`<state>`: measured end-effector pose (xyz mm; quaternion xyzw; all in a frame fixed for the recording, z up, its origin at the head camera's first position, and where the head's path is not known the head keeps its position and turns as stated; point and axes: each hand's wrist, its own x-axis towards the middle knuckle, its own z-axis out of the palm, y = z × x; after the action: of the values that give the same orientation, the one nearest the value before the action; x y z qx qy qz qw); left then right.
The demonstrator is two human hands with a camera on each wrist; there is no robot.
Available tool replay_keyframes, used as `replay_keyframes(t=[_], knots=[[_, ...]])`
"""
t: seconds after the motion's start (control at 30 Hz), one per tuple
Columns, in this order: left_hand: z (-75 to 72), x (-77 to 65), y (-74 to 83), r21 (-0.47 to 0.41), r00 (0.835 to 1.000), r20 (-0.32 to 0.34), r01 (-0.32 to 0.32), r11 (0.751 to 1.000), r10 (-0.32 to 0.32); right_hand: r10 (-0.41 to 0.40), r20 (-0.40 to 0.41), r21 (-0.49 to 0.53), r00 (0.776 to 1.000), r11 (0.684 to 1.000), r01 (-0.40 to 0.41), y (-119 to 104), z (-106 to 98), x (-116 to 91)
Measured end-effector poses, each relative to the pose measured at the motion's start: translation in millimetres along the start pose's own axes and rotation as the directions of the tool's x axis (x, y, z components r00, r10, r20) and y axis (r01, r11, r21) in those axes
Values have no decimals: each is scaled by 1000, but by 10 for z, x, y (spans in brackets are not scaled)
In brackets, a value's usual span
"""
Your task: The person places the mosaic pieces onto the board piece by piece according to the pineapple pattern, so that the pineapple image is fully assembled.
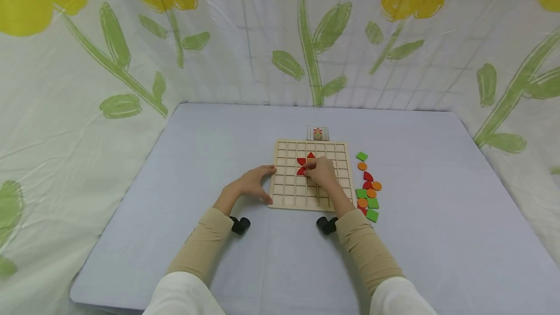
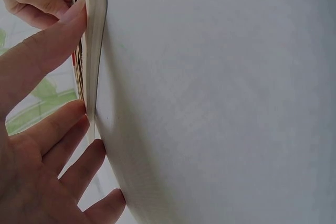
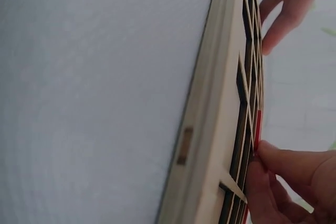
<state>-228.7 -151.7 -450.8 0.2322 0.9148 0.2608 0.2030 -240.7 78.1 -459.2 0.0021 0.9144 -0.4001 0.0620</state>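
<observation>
A square wooden grid board (image 1: 288, 198) lies on the table. My left hand (image 1: 250, 182) rests at its left side, thumb at the near corner and spread fingers touching the edge; in the left wrist view the thumb tip is on the rim. Over the middle of the board, my right hand (image 1: 321, 171) pinches at a red quarter-circle piece (image 1: 301, 171), mostly with thumb and forefinger. Beside it sit another red quarter-circle (image 1: 301, 161) and a red triangular-looking piece (image 1: 310, 155). An orange piece shows partly beneath the fingers. The right wrist view shows the fingertips right against a red edge (image 3: 258, 127).
A small pattern card (image 1: 317, 133) with a red figure lies just behind the board. To the right are several loose pieces: green squares (image 1: 361, 156), orange discs (image 1: 362, 166) and red quarter-circles (image 1: 368, 176). A flower-printed curtain (image 1: 227, 72) hangs behind the table.
</observation>
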Motion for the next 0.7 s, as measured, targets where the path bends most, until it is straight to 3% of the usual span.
replay_keyframes(t=[0.4,0.7], knots=[[5,10,-17,4,1000,-2,-13,1000,13,-10,-1,70,1000,998,10,57,-138,-74],[2,14,-16,4,1000,-2,-24,1000,24,10,-23,159,1000,987,-6,268,-434,-134]])
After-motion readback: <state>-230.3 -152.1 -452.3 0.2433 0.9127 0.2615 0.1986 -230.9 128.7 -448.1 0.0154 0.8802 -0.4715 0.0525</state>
